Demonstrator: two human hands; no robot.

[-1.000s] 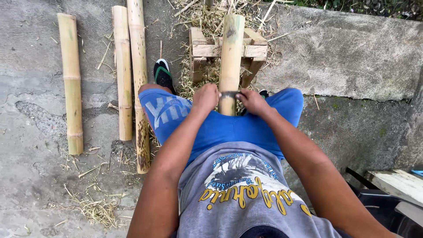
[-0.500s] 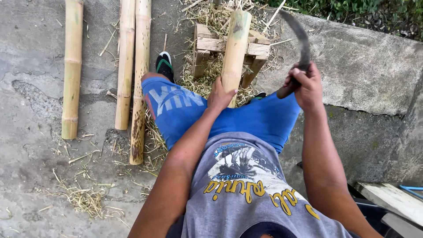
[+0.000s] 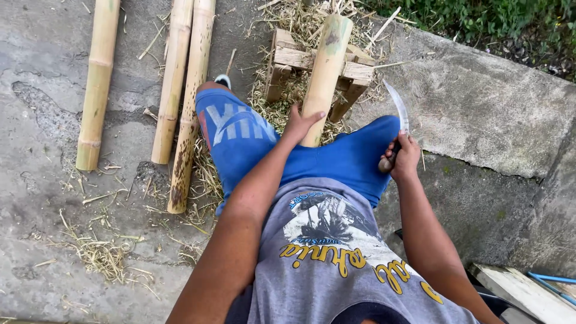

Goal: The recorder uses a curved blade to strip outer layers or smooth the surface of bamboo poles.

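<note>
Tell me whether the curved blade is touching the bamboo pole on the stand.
Apart: in the head view the curved blade stands right of the bamboo pole, with open ground between.

Three bamboo poles (image 3: pixel 174 78) lie on concrete ground (image 3: pixel 48 198) amid straw scraps (image 3: pixel 96 252).
</note>
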